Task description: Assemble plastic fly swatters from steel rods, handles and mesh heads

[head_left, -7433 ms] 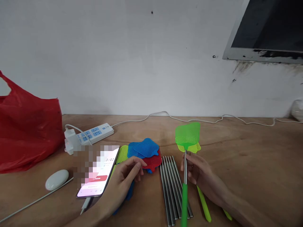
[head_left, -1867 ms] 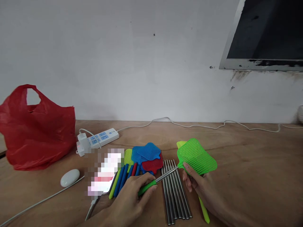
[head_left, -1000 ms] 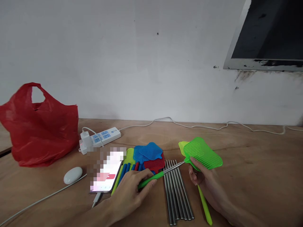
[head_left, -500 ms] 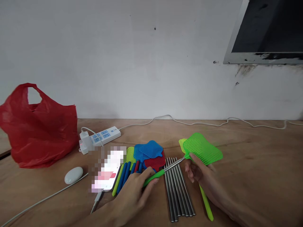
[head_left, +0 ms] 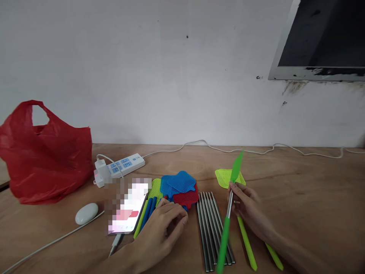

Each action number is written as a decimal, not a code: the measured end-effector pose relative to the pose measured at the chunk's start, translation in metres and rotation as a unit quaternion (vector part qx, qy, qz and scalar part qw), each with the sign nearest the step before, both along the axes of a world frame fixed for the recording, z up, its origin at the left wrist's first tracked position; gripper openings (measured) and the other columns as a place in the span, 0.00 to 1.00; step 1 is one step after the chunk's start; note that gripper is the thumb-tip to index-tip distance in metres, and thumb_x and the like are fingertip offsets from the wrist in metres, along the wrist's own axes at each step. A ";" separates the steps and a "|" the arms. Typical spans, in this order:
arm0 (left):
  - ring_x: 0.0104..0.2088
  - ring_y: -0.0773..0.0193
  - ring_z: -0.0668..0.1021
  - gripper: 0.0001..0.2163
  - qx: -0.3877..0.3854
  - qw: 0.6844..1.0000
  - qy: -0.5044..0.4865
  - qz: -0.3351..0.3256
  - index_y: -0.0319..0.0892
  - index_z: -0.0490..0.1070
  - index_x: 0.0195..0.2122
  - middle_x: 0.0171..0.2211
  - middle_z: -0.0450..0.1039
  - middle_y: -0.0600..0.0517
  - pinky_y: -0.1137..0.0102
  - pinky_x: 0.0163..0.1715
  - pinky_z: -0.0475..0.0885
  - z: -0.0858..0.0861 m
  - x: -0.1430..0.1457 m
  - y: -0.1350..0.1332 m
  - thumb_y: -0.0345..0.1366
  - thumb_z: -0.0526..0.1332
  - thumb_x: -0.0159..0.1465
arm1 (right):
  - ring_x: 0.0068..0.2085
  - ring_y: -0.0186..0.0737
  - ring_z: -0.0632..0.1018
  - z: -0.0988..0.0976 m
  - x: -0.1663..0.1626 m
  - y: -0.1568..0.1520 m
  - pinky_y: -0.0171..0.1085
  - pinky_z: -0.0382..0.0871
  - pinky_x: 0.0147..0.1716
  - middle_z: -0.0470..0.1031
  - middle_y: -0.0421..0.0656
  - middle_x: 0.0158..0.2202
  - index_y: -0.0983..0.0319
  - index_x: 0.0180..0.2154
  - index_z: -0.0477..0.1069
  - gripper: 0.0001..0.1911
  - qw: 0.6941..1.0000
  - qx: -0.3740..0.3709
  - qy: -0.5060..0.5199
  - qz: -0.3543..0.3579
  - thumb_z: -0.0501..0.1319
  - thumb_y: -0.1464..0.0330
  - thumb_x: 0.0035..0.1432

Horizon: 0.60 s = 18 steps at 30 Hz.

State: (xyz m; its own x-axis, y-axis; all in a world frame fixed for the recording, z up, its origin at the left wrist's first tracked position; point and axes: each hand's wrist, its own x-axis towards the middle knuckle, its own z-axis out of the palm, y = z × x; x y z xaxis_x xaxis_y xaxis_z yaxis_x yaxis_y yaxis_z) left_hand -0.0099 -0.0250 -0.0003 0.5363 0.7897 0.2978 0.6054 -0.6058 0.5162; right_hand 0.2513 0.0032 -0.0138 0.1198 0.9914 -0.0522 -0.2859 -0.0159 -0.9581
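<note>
A green fly swatter [head_left: 224,239] is pinched at its neck by my right hand [head_left: 246,203]. Its head is edge-on to me, and its green handle hangs toward the front edge over the metal rods [head_left: 207,232]. My left hand [head_left: 164,232], empty, is loosely curled with thumb apart, above blue and yellow-green handles [head_left: 142,220]. Blue swatter heads [head_left: 181,180] overlap a red swatter head [head_left: 186,198] and a yellow-green one [head_left: 155,190]. Behind my right hand lies a yellow swatter head [head_left: 224,177]; two yellow-green handles [head_left: 248,245] extend below it.
At the left stand a red plastic bag [head_left: 51,160] and a white power strip [head_left: 125,164]. A lit phone [head_left: 129,209] with a cable lies beside the handles, near a white oval object [head_left: 87,214]. A thin white cord [head_left: 228,149] runs along the wall.
My left hand has let go of the green swatter's handle. My right hand has turned the swatter so its handle swings down toward me, its head now edge-on.
</note>
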 end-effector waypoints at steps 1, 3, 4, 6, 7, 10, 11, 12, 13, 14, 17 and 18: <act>0.33 0.60 0.75 0.12 0.007 1.000 0.006 0.004 0.45 0.69 0.34 0.30 0.73 0.54 0.59 0.49 0.68 0.000 0.000 0.001 0.36 0.50 0.72 | 0.17 0.28 0.64 -0.002 0.003 0.002 0.28 0.53 0.13 0.66 0.34 0.18 0.61 0.24 0.71 0.24 1.000 -0.005 -0.013 -0.004 0.74 0.49 0.42; 0.33 0.61 0.76 0.11 0.018 1.000 0.013 0.008 0.45 0.69 0.33 0.29 0.74 0.55 0.54 0.55 0.66 0.000 0.001 0.002 0.34 0.51 0.71 | 0.16 0.27 0.62 -0.006 0.008 0.007 0.28 0.50 0.13 0.64 0.33 0.18 0.61 0.23 0.69 0.24 0.999 -0.009 -0.044 -0.007 0.73 0.49 0.44; 0.35 0.61 0.78 0.10 0.027 0.999 0.016 0.010 0.45 0.70 0.33 0.31 0.75 0.54 0.51 0.59 0.63 -0.001 0.001 0.002 0.33 0.52 0.71 | 0.16 0.27 0.61 -0.008 0.010 0.009 0.29 0.49 0.13 0.63 0.32 0.17 0.60 0.23 0.68 0.24 0.998 -0.009 -0.059 -0.007 0.73 0.50 0.44; 0.46 0.56 0.79 0.08 0.059 0.998 0.030 0.014 0.46 0.72 0.38 0.42 0.78 0.52 0.45 0.64 0.55 -0.004 -0.001 0.004 0.32 0.54 0.69 | 0.16 0.28 0.59 -0.010 0.015 0.014 0.30 0.48 0.14 0.60 0.31 0.16 0.60 0.21 0.66 0.24 0.996 0.001 -0.086 -0.012 0.74 0.51 0.43; 0.54 0.52 0.76 0.08 0.082 0.996 0.041 0.017 0.47 0.73 0.43 0.51 0.76 0.49 0.43 0.65 0.54 -0.007 -0.002 0.004 0.32 0.55 0.68 | 0.17 0.28 0.58 -0.010 0.018 0.017 0.31 0.47 0.15 0.59 0.31 0.16 0.59 0.21 0.66 0.24 0.994 0.008 -0.108 -0.017 0.74 0.50 0.43; 0.68 0.46 0.59 0.21 0.140 0.987 0.078 0.021 0.48 0.63 0.62 0.69 0.55 0.46 0.43 0.65 0.57 -0.017 -0.005 0.007 0.31 0.56 0.68 | 0.18 0.30 0.57 -0.010 0.025 0.024 0.33 0.47 0.16 0.60 0.33 0.17 0.59 0.20 0.64 0.27 0.979 0.033 -0.197 -0.033 0.70 0.45 0.44; 0.70 0.46 0.56 0.25 0.147 0.985 0.090 0.021 0.47 0.57 0.66 0.71 0.50 0.46 0.43 0.64 0.58 -0.019 -0.006 0.008 0.31 0.55 0.69 | 0.18 0.30 0.58 -0.010 0.027 0.026 0.33 0.48 0.17 0.60 0.33 0.17 0.58 0.20 0.63 0.28 0.975 0.038 -0.218 -0.033 0.69 0.43 0.44; 0.70 0.46 0.54 0.27 0.150 0.983 0.101 0.019 0.47 0.53 0.69 0.72 0.47 0.45 0.44 0.64 0.59 -0.021 -0.006 0.009 0.32 0.55 0.69 | 0.18 0.30 0.58 -0.011 0.029 0.027 0.33 0.48 0.17 0.60 0.33 0.16 0.58 0.20 0.62 0.28 0.970 0.041 -0.236 -0.032 0.68 0.43 0.45; 0.70 0.47 0.54 0.28 0.149 0.983 0.109 0.018 0.46 0.50 0.70 0.72 0.47 0.45 0.44 0.64 0.59 -0.023 -0.007 0.009 0.32 0.56 0.70 | 0.18 0.31 0.57 -0.012 0.031 0.029 0.33 0.48 0.17 0.59 0.33 0.16 0.58 0.20 0.60 0.29 0.967 0.043 -0.251 -0.031 0.67 0.42 0.45; 0.70 0.47 0.55 0.28 0.144 0.982 0.117 0.017 0.46 0.49 0.70 0.72 0.48 0.45 0.45 0.64 0.59 -0.024 -0.007 0.010 0.33 0.56 0.70 | 0.17 0.31 0.57 -0.013 0.033 0.030 0.34 0.47 0.18 0.58 0.33 0.15 0.57 0.20 0.59 0.29 0.962 0.043 -0.267 -0.031 0.66 0.42 0.46; 0.69 0.47 0.58 0.27 0.120 0.984 0.133 0.013 0.46 0.53 0.69 0.70 0.54 0.45 0.45 0.64 0.60 -0.025 -0.008 0.011 0.35 0.57 0.70 | 0.17 0.32 0.56 -0.017 0.039 0.034 0.34 0.45 0.19 0.54 0.31 0.14 0.56 0.20 0.57 0.28 0.936 0.057 -0.346 -0.043 0.63 0.42 0.48; 0.69 0.47 0.59 0.26 0.111 0.985 0.134 0.014 0.46 0.55 0.68 0.70 0.56 0.45 0.45 0.64 0.60 -0.025 -0.009 0.012 0.35 0.57 0.70 | 0.17 0.32 0.56 -0.019 0.042 0.035 0.34 0.45 0.20 0.53 0.31 0.13 0.56 0.20 0.57 0.27 0.922 0.062 -0.378 -0.051 0.62 0.42 0.48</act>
